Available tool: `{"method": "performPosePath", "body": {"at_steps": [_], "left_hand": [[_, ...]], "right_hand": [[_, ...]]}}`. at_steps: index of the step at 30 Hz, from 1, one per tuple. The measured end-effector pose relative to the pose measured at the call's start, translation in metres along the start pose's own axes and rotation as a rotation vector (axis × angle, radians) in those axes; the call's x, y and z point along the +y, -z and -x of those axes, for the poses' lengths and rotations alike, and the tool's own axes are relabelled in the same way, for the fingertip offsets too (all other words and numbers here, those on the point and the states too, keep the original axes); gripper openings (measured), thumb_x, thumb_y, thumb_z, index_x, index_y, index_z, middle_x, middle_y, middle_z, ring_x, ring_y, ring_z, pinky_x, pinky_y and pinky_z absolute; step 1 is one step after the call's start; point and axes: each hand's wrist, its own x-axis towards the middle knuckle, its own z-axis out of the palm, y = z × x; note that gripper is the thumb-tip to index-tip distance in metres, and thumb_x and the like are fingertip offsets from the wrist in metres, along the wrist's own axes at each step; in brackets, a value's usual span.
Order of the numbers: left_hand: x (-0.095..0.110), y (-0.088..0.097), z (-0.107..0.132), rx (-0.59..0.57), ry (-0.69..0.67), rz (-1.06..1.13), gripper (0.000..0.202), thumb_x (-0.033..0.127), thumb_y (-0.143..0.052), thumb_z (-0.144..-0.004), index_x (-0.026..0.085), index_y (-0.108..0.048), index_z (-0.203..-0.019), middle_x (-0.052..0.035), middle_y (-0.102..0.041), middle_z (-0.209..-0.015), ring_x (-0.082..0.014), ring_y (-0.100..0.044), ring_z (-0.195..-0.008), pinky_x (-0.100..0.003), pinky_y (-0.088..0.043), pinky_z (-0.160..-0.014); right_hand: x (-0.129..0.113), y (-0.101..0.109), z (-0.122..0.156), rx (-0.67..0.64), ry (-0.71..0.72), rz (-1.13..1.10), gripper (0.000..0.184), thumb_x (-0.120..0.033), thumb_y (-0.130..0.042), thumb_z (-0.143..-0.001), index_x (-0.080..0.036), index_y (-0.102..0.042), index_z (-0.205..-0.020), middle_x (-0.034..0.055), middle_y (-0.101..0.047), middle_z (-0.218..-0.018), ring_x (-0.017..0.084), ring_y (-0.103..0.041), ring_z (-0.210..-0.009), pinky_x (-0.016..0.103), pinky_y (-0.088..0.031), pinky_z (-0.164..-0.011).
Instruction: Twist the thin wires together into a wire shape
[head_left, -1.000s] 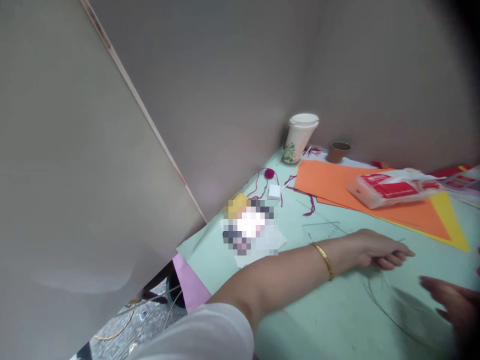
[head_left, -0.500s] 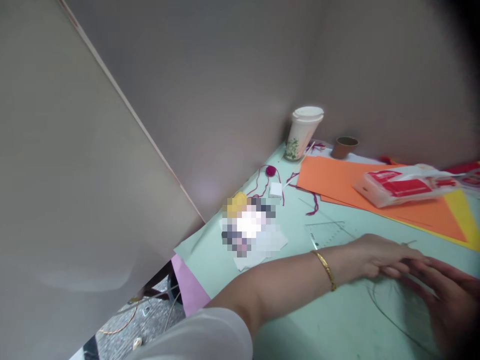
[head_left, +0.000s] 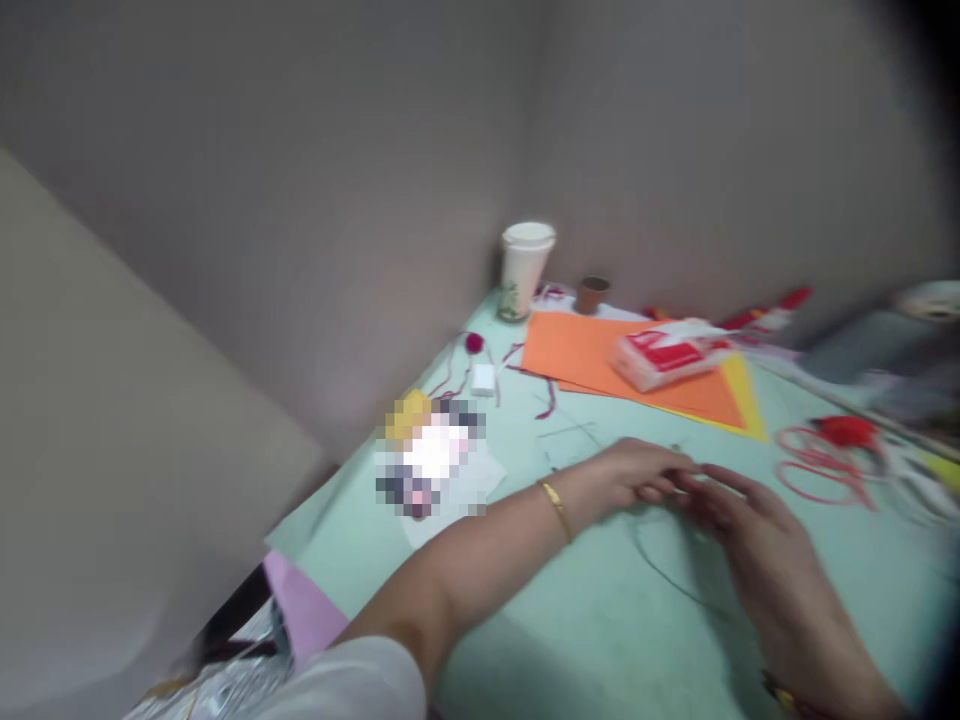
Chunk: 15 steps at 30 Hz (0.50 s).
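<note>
My left hand [head_left: 646,472], with a gold bracelet on its wrist, reaches over the pale green table. Its fingers are pinched and meet the fingertips of my right hand [head_left: 750,525], also closed. A thin dark wire [head_left: 664,575] comes out from under the joined fingers and curves down to the right, between the hands and the tabletop. The fingers and blur hide where it is gripped. Left of the left hand, a clear ruler or set square [head_left: 566,432] lies faintly visible on the table.
Orange sheets [head_left: 570,345] lie under a red-and-white tissue pack [head_left: 667,355]. Behind stand a white cup [head_left: 525,265] and a small brown pot [head_left: 592,295]. A maroon yarn ball [head_left: 474,343] and white block [head_left: 484,379] are at left; red cord [head_left: 814,465] is at right. Grey partitions enclose the table.
My view has swung right, so the scene sits further left and the red cord shows at the right. Both hands stay together at the fingertips; more of the right forearm is visible.
</note>
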Motion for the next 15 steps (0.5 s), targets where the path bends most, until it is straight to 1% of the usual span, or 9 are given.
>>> {"method": "performPosePath", "body": {"at_steps": [1, 2, 5, 8, 10, 13, 14, 15], "left_hand": [[0.0, 0.001, 0.0, -0.006, -0.008, 0.006, 0.019, 0.015, -0.058, -0.076, 0.013, -0.05, -0.059, 0.0033, -0.046, -0.053, 0.0001, -0.025, -0.039, -0.016, -0.011, -0.036], [-0.001, 0.002, 0.0, -0.028, -0.012, 0.01, 0.015, 0.015, -0.056, -0.077, 0.012, -0.052, -0.062, 0.0028, -0.049, -0.055, 0.0003, -0.027, -0.04, -0.016, -0.012, -0.037], [-0.001, 0.005, -0.005, -0.087, -0.029, -0.006, 0.014, 0.016, -0.058, -0.076, 0.012, -0.052, -0.064, 0.003, -0.048, -0.056, 0.0005, -0.03, -0.039, -0.015, -0.012, -0.036], [-0.001, 0.007, -0.009, -0.148, 0.015, 0.018, 0.011, 0.016, -0.057, -0.077, 0.011, -0.053, -0.069, 0.0047, -0.044, -0.056, 0.0017, -0.024, -0.038, -0.014, -0.01, -0.035], [0.0, 0.009, -0.009, -0.181, 0.05, 0.054, 0.008, 0.015, -0.056, -0.078, 0.011, -0.053, -0.073, 0.0053, -0.043, -0.058, 0.0022, -0.022, -0.038, -0.013, -0.01, -0.035], [0.005, 0.011, -0.008, -0.207, 0.102, 0.092, 0.007, 0.014, -0.056, -0.08, 0.012, -0.051, -0.075, 0.0049, -0.044, -0.061, 0.0019, -0.023, -0.039, -0.012, -0.012, -0.034], [0.007, 0.011, -0.007, -0.214, 0.122, 0.1, 0.008, 0.014, -0.055, -0.081, 0.012, -0.051, -0.075, 0.0051, -0.044, -0.06, 0.0017, -0.023, -0.039, -0.012, -0.013, -0.034], [0.009, 0.011, -0.006, -0.222, 0.139, 0.109, 0.008, 0.013, -0.053, -0.082, 0.012, -0.05, -0.075, 0.0055, -0.042, -0.06, 0.0016, -0.022, -0.039, -0.012, -0.013, -0.033]], "right_hand": [[-0.007, -0.003, 0.006, -0.011, -0.039, -0.003, 0.053, -0.03, -0.077, -0.058, -0.015, -0.058, -0.105, 0.0085, -0.067, -0.09, 0.018, -0.064, -0.079, 0.02, -0.053, -0.066], [-0.013, -0.004, 0.01, -0.054, -0.076, -0.026, 0.05, -0.028, -0.076, -0.06, -0.016, -0.058, -0.105, 0.0085, -0.067, -0.092, 0.017, -0.064, -0.08, 0.019, -0.053, -0.068], [-0.021, -0.003, 0.013, -0.108, -0.136, -0.084, 0.041, -0.026, -0.072, -0.065, -0.015, -0.057, -0.101, 0.0095, -0.067, -0.094, 0.017, -0.063, -0.08, 0.02, -0.052, -0.065], [-0.021, 0.002, 0.009, -0.138, -0.132, -0.109, 0.037, -0.026, -0.071, -0.066, -0.016, -0.056, -0.098, 0.01, -0.066, -0.096, 0.018, -0.062, -0.084, 0.023, -0.051, -0.064], [-0.019, 0.003, 0.005, -0.091, -0.079, -0.069, 0.036, -0.029, -0.071, -0.067, -0.016, -0.057, -0.098, 0.0092, -0.065, -0.097, 0.019, -0.061, -0.085, 0.024, -0.05, -0.063], [-0.017, 0.003, -0.002, 0.069, 0.037, 0.011, 0.034, -0.031, -0.068, -0.071, -0.016, -0.058, -0.099, 0.0074, -0.063, -0.099, 0.016, -0.058, -0.085, 0.022, -0.048, -0.061], [-0.017, 0.003, -0.003, 0.091, 0.047, 0.01, 0.033, -0.03, -0.067, -0.071, -0.016, -0.058, -0.1, 0.007, -0.063, -0.099, 0.016, -0.058, -0.085, 0.021, -0.047, -0.061], [-0.018, 0.001, -0.004, 0.078, 0.034, -0.01, 0.033, -0.029, -0.067, -0.071, -0.016, -0.057, -0.1, 0.0069, -0.063, -0.099, 0.015, -0.058, -0.084, 0.021, -0.047, -0.061]]}}
